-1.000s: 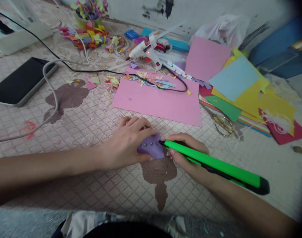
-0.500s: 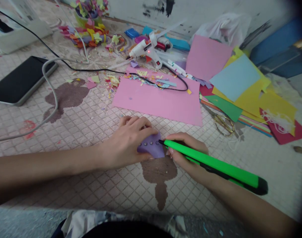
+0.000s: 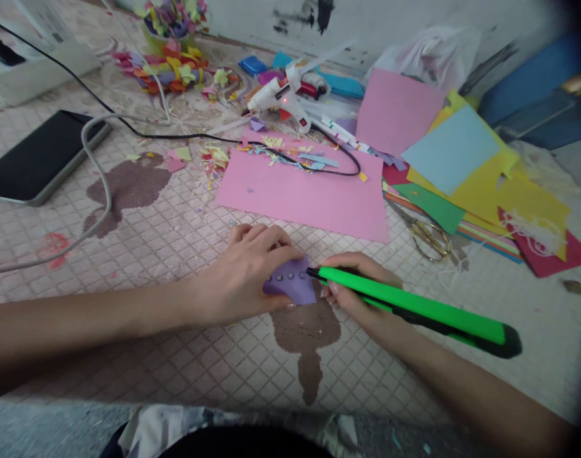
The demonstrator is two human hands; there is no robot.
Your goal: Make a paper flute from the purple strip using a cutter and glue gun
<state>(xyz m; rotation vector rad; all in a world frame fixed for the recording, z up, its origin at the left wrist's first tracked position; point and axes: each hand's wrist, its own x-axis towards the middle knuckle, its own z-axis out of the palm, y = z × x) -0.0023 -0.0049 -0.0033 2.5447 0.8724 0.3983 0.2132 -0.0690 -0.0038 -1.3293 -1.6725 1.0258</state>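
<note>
Between the thumb and fingers of my left hand (image 3: pixel 252 273) is a small piece of purple paper (image 3: pixel 297 287), held close over the table. A row of several small round marks or gems, too small to tell which, runs across it. My right hand (image 3: pixel 362 286) grips a bright green utility knife (image 3: pixel 414 305) with black ends, its body slanting down to the right. The knife's dark tip meets or nearly meets the paper's right side, at the last round mark. Part of the purple paper is hidden beneath my left fingers.
Beyond my hands lies a pink sheet (image 3: pixel 309 197) strewn with paper scraps. A white glue gun (image 3: pixel 276 95) with a lit red light stands behind it. Scissors (image 3: pixel 428 238) and coloured paper (image 3: pixel 452 149) are at right. A phone (image 3: pixel 37 156) and cables (image 3: pixel 97 162) lie at left.
The knife has drawn back slightly to the right, and its rear end has swung up a little. My left hand and the purple paper have stayed nearly still.
</note>
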